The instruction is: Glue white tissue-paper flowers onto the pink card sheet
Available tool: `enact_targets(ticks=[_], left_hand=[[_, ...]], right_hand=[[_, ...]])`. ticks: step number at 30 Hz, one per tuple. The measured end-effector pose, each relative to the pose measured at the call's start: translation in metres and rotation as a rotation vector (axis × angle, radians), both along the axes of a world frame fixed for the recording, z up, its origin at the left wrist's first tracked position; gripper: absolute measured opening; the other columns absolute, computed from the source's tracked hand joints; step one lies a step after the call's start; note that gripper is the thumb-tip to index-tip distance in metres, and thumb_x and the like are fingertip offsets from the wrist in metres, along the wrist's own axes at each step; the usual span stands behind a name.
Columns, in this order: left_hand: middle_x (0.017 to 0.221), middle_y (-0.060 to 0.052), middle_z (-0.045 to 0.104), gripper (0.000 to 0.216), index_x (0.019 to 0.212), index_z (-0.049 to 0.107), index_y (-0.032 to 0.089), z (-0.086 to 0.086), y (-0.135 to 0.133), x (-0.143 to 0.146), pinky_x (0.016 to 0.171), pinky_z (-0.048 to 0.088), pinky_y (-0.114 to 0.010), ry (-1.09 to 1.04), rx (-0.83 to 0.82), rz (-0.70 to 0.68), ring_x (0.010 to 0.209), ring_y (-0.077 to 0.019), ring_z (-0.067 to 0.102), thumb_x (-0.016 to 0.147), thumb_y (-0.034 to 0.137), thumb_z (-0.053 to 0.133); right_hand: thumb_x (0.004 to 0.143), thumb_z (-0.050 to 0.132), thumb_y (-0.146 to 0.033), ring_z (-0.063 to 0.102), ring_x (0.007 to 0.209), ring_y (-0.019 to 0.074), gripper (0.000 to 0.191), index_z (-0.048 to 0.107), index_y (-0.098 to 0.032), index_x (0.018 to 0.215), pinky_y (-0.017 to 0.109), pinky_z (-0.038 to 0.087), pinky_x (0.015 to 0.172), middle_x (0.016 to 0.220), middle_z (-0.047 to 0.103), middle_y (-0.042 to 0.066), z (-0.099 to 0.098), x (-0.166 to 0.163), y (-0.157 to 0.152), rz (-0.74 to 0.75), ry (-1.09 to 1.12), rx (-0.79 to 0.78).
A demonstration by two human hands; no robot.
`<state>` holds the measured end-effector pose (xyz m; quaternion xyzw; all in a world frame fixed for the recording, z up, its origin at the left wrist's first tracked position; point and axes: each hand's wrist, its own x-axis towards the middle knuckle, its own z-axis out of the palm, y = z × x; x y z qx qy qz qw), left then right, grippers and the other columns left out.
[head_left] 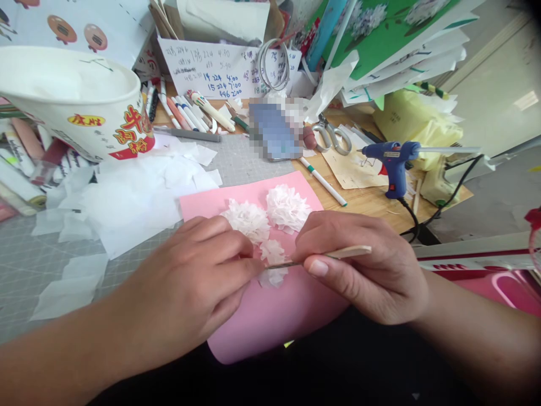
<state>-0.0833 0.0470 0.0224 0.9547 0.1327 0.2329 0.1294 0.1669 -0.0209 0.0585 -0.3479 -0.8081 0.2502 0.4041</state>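
Left hand and right hand fingers pinched on thin stick, small petal cluster between them over pink sheet, likely flower-shaping step, next move seems to need light, steady pressure

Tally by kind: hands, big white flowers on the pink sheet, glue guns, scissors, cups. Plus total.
Left hand and right hand: 2
Big white flowers: 2
Glue gun: 1
Scissors: 1 pair
Cup: 1
Total: 7

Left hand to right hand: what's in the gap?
Head view: a thin stick spans it, with crumpled white paper showing on either side of it and the pink sheet below.
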Motion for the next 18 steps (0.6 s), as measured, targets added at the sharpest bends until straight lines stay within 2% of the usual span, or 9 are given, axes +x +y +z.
enact_targets(ticks=[4,11,18], left_hand=[[0.101,-0.002,0.075,0.026,0.103,0.077,0.025,0.0015,-0.0012,-0.0003,0.087,0.046,-0.040,0.050,-0.004,0.010,0.091,-0.0224,0.058,0.102,0.012,0.055],[0.094,-0.001,0.073,0.027,0.101,0.078,0.025,0.0069,-0.0032,-0.0010,0.085,0.045,-0.042,0.095,0.008,0.005,0.088,-0.0219,0.057,0.104,0.013,0.054],[0.095,-0.002,0.074,0.029,0.102,0.079,0.025,0.0043,-0.0050,0.0000,0.087,0.046,-0.043,0.105,-0.004,0.009,0.089,-0.0223,0.059,0.104,0.014,0.052]], right_hand=[[0.097,0.063,-0.005,0.067,0.073,0.0115,0.013,0.068,-0.017,0.094,0.023,0.057,0.070,0.082,0.072,0.004,0.0007,0.0001,0.0006,-0.059,0.043,0.026],[0.103,0.062,-0.017,0.065,0.069,0.0143,0.010,0.069,-0.018,0.096,0.027,0.055,0.065,0.076,0.069,0.004,0.0005,-0.0007,-0.0004,-0.134,-0.103,0.102],[0.100,0.064,-0.012,0.067,0.068,0.0128,0.011,0.068,-0.018,0.092,0.024,0.055,0.064,0.074,0.069,0.003,0.0013,0.0024,0.0009,-0.176,-0.094,0.104]])
